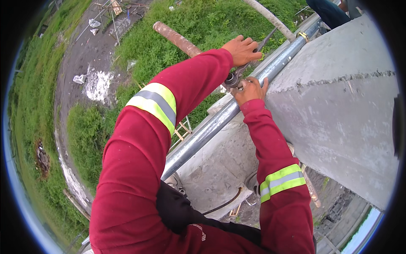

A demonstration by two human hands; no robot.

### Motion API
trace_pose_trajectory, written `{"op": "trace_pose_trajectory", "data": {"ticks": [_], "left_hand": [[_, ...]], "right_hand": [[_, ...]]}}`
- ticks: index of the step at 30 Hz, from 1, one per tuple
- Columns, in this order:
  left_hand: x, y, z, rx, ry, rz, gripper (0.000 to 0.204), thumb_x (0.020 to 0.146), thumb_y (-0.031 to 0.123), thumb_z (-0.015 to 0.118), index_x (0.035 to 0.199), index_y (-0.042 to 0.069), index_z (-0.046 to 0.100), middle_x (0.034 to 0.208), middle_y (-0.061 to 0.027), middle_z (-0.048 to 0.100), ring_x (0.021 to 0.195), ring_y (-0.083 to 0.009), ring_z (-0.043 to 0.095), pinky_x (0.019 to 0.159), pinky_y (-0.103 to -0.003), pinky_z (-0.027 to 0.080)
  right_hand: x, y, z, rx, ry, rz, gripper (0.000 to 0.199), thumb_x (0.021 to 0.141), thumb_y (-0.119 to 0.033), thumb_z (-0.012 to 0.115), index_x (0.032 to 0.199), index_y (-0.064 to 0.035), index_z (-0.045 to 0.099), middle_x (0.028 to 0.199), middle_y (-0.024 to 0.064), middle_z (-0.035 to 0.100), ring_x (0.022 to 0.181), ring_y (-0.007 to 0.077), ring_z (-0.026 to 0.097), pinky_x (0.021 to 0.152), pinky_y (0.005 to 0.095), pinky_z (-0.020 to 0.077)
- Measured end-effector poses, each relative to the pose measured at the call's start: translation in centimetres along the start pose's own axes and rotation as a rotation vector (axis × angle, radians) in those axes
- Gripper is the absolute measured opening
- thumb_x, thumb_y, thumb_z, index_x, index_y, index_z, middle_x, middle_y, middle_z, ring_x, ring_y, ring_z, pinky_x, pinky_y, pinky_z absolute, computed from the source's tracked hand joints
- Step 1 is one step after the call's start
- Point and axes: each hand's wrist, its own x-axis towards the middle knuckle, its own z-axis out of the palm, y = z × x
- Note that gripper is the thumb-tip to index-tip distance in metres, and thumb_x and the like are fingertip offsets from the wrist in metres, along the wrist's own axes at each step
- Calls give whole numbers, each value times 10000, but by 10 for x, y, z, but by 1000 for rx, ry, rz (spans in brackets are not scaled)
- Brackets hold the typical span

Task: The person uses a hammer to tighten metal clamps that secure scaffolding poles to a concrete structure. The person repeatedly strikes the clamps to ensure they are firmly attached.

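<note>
A dark metal wrench [264,41] with a long tapering handle slants up and right past my left hand [243,51]. The left fingers are curled over its handle. At the wrench's lower end, a round dark socket or bolt end [231,78] shows beside a pipe clamp, which is mostly covered. My right hand [250,91] closes around this clamp, fingers bent and thumb along the pipe's side. Just under the right hand runs a galvanized steel pipe [211,133], going diagonally from lower left to upper right. The exact contact of wrench and clamp is hidden.
A large grey concrete block [334,101] rises at the right. Rusty pipes [175,39] stick out over grass far below. Another clamp [303,36] sits higher on the pipe, near another person's dark-trousered leg [330,12]. My shoes stand on a concrete ledge [215,169].
</note>
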Motion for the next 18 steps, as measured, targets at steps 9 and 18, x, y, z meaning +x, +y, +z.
{"op": "trace_pose_trajectory", "data": {"ticks": [9, 18], "left_hand": [[-60, -5, -26, 107, -513, -281, 268, 822, 281, 586, 984, 69, 562, 1046, -113, 501, 1040, -282, 515, 847, -400, 434], [-55, -10, -13, -34, -602, -340, 296, 827, 166, 609, 1079, 36, 526, 1100, -145, 490, 992, -341, 578, 805, -420, 530]], "right_hand": [[-4, 3, -5, 16, -69, -18, 301, 743, -287, 726, 951, -74, 682, 1025, 78, 654, 1141, 199, 523, 1126, 534, 91], [-6, 10, 9, 55, 47, -64, 225, 723, -288, 755, 845, -112, 688, 965, 54, 675, 1124, 191, 546, 1128, 510, 121]]}}
